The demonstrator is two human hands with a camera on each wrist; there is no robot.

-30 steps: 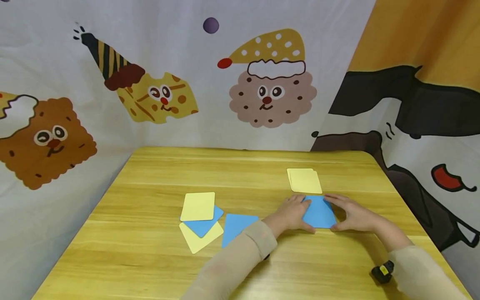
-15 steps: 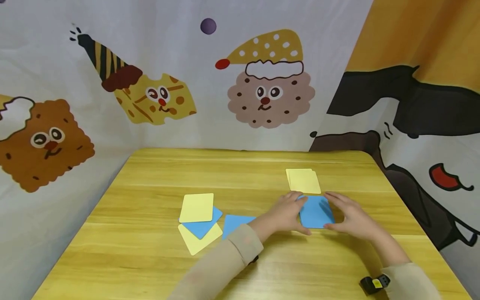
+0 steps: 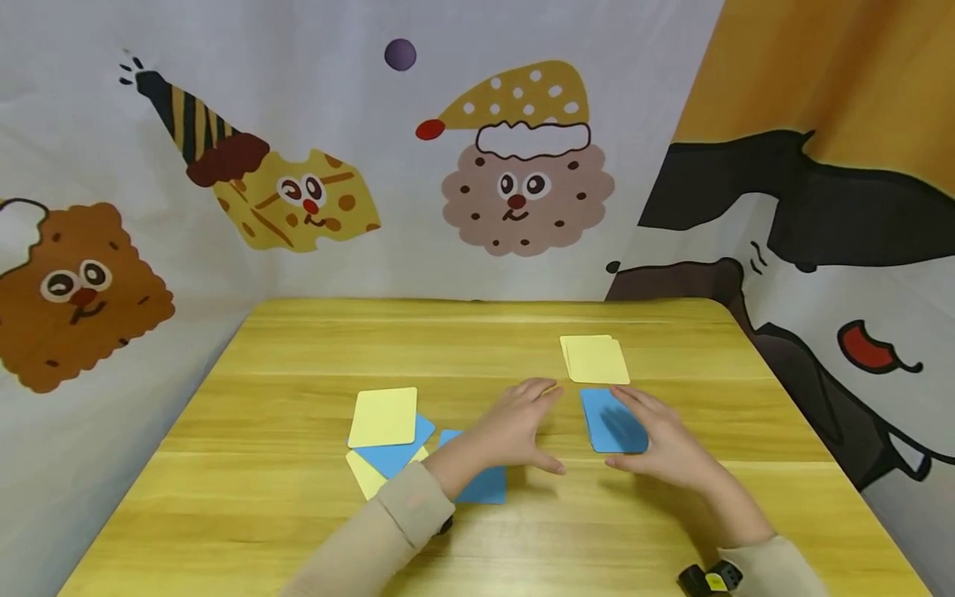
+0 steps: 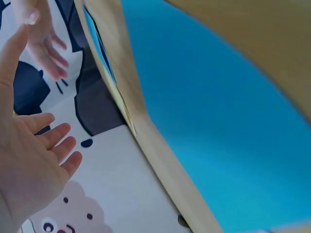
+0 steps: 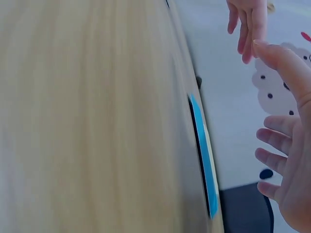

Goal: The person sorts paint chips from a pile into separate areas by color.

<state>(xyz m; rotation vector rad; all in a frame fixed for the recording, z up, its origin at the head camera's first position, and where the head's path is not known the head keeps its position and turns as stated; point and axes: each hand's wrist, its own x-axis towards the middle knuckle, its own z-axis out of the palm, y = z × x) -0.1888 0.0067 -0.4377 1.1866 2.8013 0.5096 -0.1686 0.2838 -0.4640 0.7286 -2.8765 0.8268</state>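
A small stack of blue cards (image 3: pixel 606 419) lies on the wooden table (image 3: pixel 477 340), just in front of a stack of yellow cards (image 3: pixel 594 359). My right hand (image 3: pixel 660 444) hovers over the blue stack's right side with fingers straight and spread, holding nothing; the right wrist view shows the blue stack (image 5: pixel 204 155) edge-on and the right hand (image 5: pixel 286 145) open. My left hand (image 3: pixel 515 427) is open a little left of the blue stack, apart from it, above another blue card (image 3: pixel 481 485). The left wrist view shows the left hand (image 4: pixel 29 160) with fingers straight.
A loose pile at the left has a yellow card (image 3: pixel 384 417) on top of a blue card (image 3: pixel 399 448) and another yellow card (image 3: pixel 361 473). Printed cartoon curtains surround the table. A black and yellow wrist device (image 3: pixel 709 578) shows at the bottom right.
Both hands have let go of the blue stack and drawn back toward me. The left hand has moved left; the blue stack now lies squared up and uncovered.
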